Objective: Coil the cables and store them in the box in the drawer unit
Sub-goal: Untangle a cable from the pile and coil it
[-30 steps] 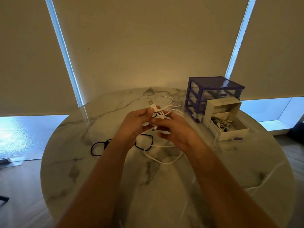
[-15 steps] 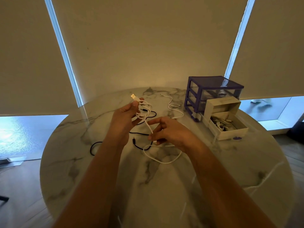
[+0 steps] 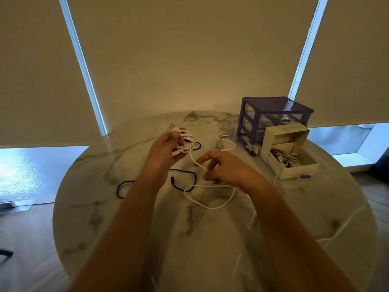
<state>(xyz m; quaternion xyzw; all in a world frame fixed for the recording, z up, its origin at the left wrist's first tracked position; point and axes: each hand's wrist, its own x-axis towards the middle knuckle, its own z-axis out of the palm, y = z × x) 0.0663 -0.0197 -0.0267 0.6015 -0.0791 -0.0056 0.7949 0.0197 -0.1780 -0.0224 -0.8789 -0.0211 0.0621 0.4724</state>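
My left hand (image 3: pixel 166 148) grips several loops of a white USB cable (image 3: pixel 210 205), its plug sticking up past my thumb. From the loops a strand runs down to my right hand (image 3: pixel 227 169), which pinches it between thumb and fingers. The remaining length lies in a loop on the table below my right wrist. A black cable (image 3: pixel 185 186) lies on the marble under both hands. Another white cable (image 3: pixel 223 135) lies further back. The purple drawer unit (image 3: pixel 250 123) stands at the right, with an open cream box (image 3: pixel 299 171) holding coiled cables in front of it.
The round marble table (image 3: pixel 105 218) ends close on the left and right, with wooden floor beyond. Drawn blinds and bright window strips fill the back. A small purple piece (image 3: pixel 305 176) lies beside the box.
My hands have drawn apart: the left one rose to the left with the white loops, the right one slid down the strand toward me. The black cable now shows between them.
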